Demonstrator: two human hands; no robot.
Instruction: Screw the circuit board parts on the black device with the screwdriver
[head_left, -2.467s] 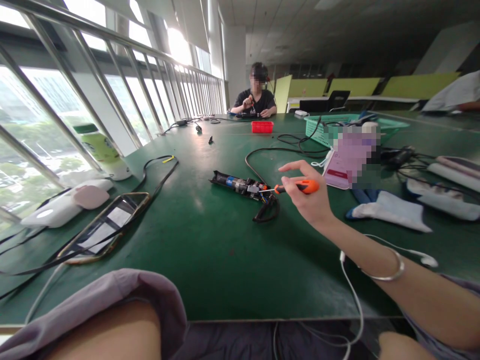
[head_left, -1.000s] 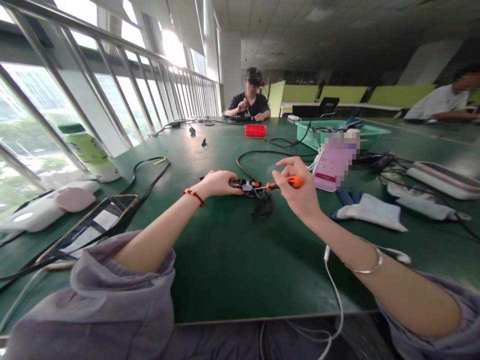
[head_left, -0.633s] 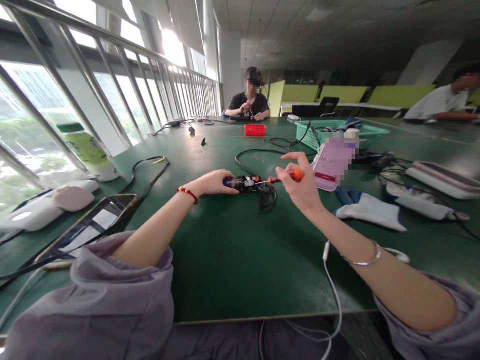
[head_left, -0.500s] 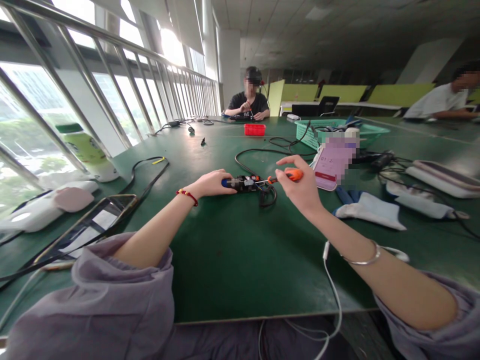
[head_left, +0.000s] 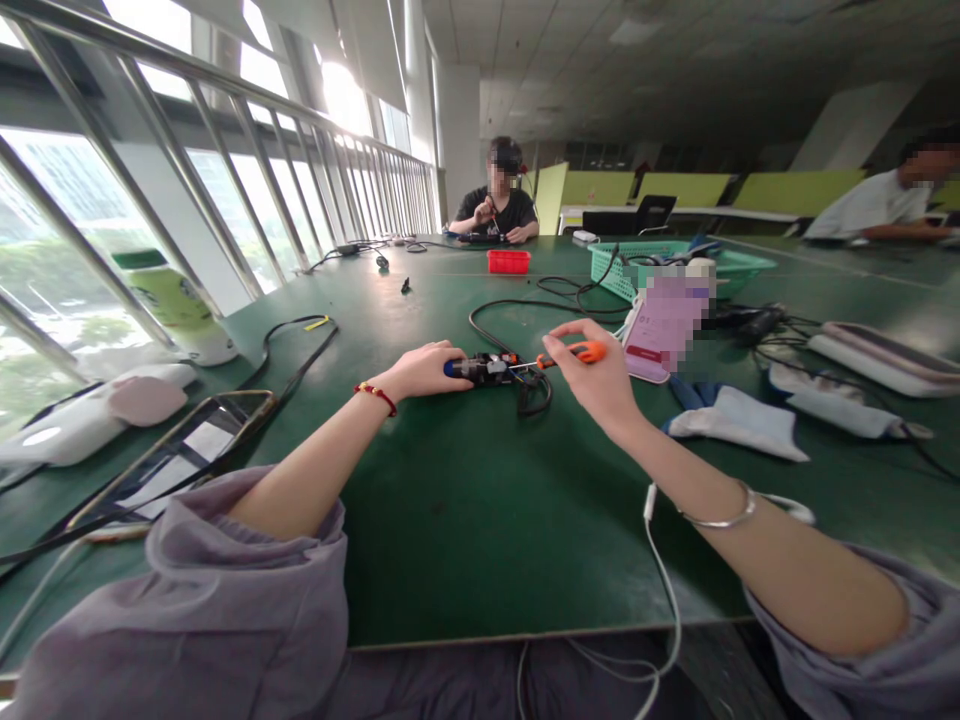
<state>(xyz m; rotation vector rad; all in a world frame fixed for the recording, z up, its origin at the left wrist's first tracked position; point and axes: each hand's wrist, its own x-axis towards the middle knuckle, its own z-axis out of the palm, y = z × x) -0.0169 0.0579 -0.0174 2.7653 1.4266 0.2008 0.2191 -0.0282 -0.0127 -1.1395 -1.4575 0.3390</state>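
My left hand [head_left: 426, 370] grips the blue-ended left part of a dark device [head_left: 491, 369] lying on the green table [head_left: 435, 520]. Small metal parts and wires show on the device, and a black cable loops beside its right end. An orange-handled screwdriver [head_left: 589, 352] is in my right hand [head_left: 600, 380], its thin shaft pointing left with the tip at the right end of the device. Thumb and index finger of my right hand are at the handle.
A phone [head_left: 664, 325] leans before a green basket [head_left: 607, 268] of cables. Cloth pieces [head_left: 742, 420] lie at right. A red tray [head_left: 508, 262] stands farther back. At left are a bottle [head_left: 180, 310], a dark phone [head_left: 180, 455] and straps. Another person [head_left: 495, 205] sits across the table.
The fingers of my right hand have shifted, the index finger now bent closer to the thumb. My left hand and the device look unmoved.
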